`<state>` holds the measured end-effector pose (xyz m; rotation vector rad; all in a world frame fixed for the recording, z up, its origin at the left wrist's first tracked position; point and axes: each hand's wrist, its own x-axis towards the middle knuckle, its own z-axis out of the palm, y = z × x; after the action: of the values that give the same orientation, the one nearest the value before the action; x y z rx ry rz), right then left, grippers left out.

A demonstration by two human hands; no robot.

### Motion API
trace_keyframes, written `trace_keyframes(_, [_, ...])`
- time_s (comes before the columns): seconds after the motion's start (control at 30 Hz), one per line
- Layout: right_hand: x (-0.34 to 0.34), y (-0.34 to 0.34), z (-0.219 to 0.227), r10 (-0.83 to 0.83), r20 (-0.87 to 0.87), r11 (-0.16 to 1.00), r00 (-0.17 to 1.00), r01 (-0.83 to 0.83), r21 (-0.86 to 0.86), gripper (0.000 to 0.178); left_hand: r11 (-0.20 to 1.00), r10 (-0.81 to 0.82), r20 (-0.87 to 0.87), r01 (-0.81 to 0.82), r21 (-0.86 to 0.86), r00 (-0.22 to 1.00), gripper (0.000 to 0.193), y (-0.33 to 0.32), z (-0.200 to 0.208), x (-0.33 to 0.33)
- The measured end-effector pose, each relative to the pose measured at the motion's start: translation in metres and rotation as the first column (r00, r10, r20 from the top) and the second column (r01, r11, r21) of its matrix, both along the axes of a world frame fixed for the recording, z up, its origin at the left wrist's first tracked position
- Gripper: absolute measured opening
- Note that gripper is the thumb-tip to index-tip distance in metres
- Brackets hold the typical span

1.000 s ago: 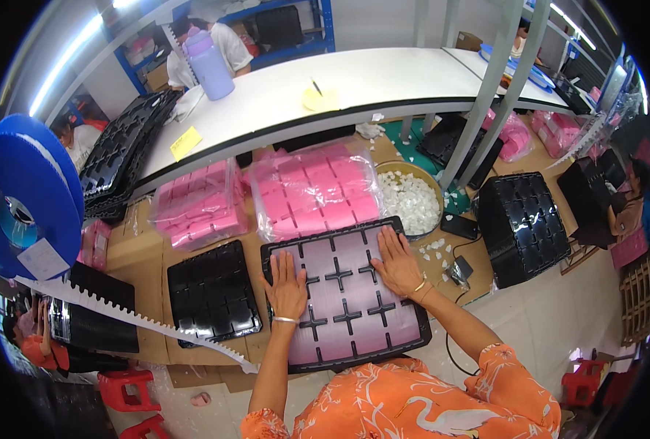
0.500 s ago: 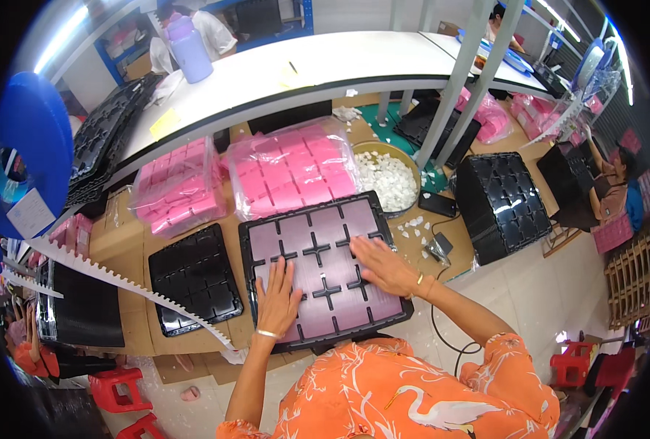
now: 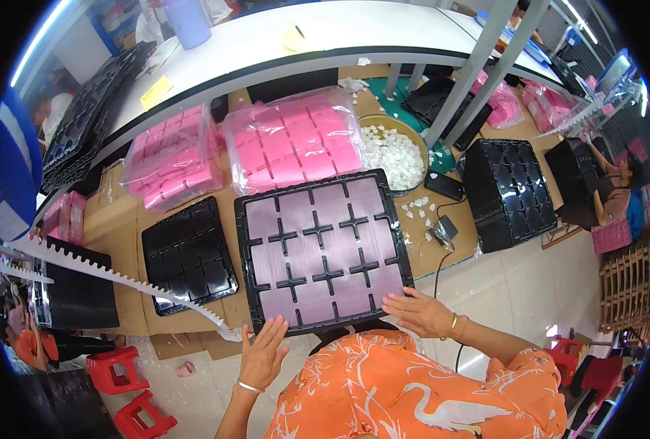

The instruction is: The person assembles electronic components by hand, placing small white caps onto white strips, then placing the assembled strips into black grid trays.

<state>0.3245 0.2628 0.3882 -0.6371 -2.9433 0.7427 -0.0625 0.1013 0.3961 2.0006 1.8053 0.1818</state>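
Left hand (image 3: 262,360) open on black tray (image 3: 247,256), 7 o'clock; right hand (image 3: 426,316) open, 4 o'clock; neither gripping. Use light, even fingertip pressure.

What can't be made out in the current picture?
Head view:
Purple bottle: top cut off by the upper edge.
Blue reel: left side lost in the dark rim.
Surface beneath the black tray: covered by it.
Left hand and right hand: palms hidden by their backs.
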Motion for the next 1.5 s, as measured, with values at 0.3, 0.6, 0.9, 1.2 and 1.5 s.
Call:
trace_keyframes(0.3, [-0.035, 0.015, -0.015, -0.659, -0.236, 0.75, 0.714, 0.648, -0.132, 0.082, 0.807, 0.468, 0.198, -0.508, 0.3, 0.861, 0.071, 0.037, -0.024, 0.017])
trace_keyframes(0.6, [-0.013, 0.026, -0.051, -0.683, -0.135, 0.576, 0.718, 0.416, -0.704, 0.115, 0.852, 0.451, 0.801, -0.457, -0.255, 0.394, 0.096, 0.036, -0.045, -0.018])
trace_keyframes(0.9, [-0.016, 0.029, -0.013, -0.695, -0.046, 0.488, 0.717, 0.424, -0.763, 0.111, 0.904, 0.342, 0.491, -0.423, 0.059, 0.801, 0.098, 0.029, -0.03, -0.002])
trace_keyframes(1.2, [-0.07, 0.027, 0.146, -0.659, -0.285, 0.641, 0.696, 0.321, -0.697, 0.1, 0.777, 0.329, 0.272, -0.423, 0.466, 0.904, 0.064, 0.018, -0.021, 0.027])
trace_keyframes(1.5, [-0.156, 0.035, 0.17, -0.405, -0.571, 0.652, 0.714, -0.212, -0.728, 0.076, 0.149, 0.627, 0.521, -0.745, 0.65, 0.579, 0.021, -0.063, 0.024, -0.041])
